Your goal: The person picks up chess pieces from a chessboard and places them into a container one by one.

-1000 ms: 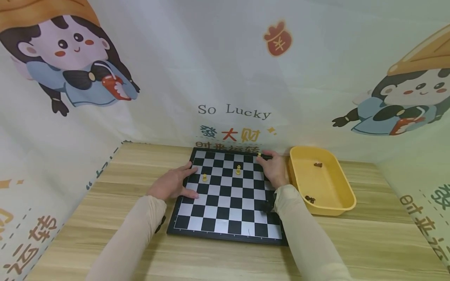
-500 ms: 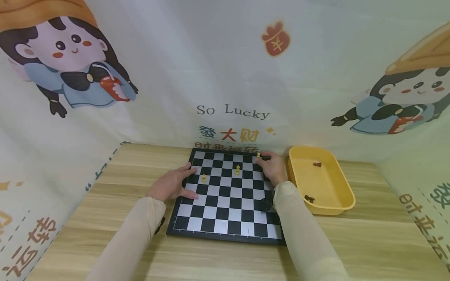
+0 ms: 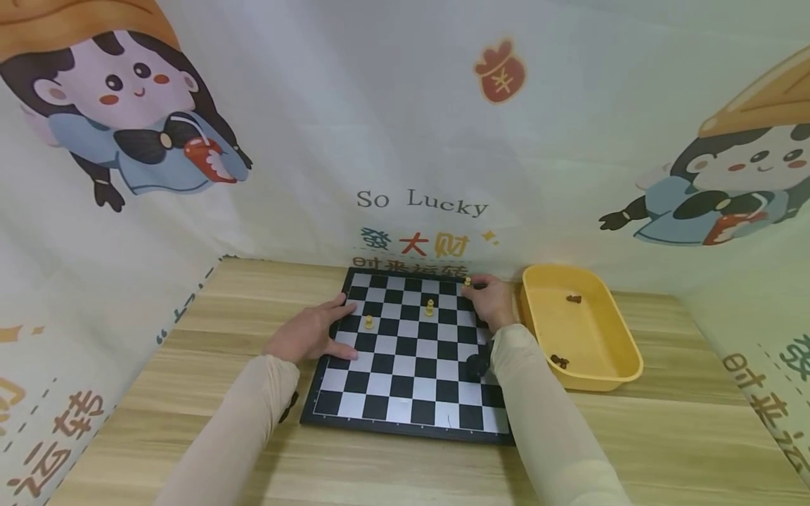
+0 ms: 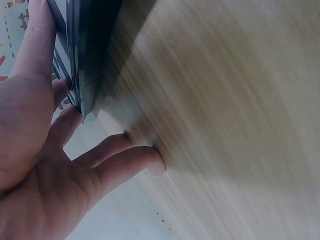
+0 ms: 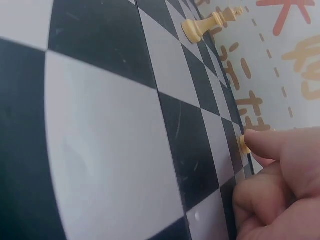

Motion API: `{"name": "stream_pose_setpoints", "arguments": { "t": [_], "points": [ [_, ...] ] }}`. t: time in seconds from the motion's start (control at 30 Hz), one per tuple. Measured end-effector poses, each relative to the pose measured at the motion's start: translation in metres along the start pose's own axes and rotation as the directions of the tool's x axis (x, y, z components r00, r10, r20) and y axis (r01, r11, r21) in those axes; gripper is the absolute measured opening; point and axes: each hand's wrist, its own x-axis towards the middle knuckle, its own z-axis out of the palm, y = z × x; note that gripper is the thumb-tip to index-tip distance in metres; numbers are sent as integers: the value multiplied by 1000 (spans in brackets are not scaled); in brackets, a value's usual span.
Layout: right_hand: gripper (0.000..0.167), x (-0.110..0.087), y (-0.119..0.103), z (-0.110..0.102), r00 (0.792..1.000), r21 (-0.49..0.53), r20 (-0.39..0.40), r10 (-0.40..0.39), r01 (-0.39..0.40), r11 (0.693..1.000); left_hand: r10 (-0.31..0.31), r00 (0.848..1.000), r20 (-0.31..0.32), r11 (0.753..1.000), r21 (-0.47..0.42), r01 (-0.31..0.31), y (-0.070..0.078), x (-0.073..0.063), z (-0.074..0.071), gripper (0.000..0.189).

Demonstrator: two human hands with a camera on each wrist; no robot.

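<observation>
Wooden worktop (image 3: 190, 393) is carrying a black-and-white chessboard (image 3: 411, 379), its near edge lying closest to the person, with two pale sleeves reaching over it from below. At the board's left edge the left hand (image 3: 308, 333) is resting flat, its grip released: the fingers are lying straight, the thumb along the board's rim and the fingertips (image 4: 155, 167) pressing on the wood just beside it, as the left wrist view shows. A small dark object (image 3: 476, 365) is sitting on the board's right side, just beside the right sleeve; what it is cannot be told. Farther in, two yellow chess pieces are standing apart on the squares, one on the left (image 3: 369, 322) and one near the middle (image 3: 429, 307). At the far right corner the right hand (image 3: 492, 302) is curling its grip on a third yellow piece (image 3: 467, 281), the fingertips (image 5: 265, 145) pinching it at the board's far edge. Just right of the board a yellow tray (image 3: 623, 351) is lying, holding a few small brown bits. Behind everything a printed cloth backdrop (image 3: 418, 140) is hanging.
</observation>
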Motion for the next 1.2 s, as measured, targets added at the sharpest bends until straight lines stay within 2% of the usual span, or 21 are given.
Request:
{"name": "stream_pose_setpoints", "arguments": {
  "t": [0.5,0.83,1.2],
  "points": [
    [35,-2,-7,2,1000,-39,-4,-10,10,999,0,1000,5,1000,12,0,0,0,-2,103],
    [32,-6,-10,4,999,-148,-25,-35,31,988,-6,1000,9,1000,13,5,0,-1,-1,102],
    [30,-5,-9,5,999,-145,-36,-27,21,989,-7,1000,18,1000,15,7,1,0,0,102]
  ]
}}
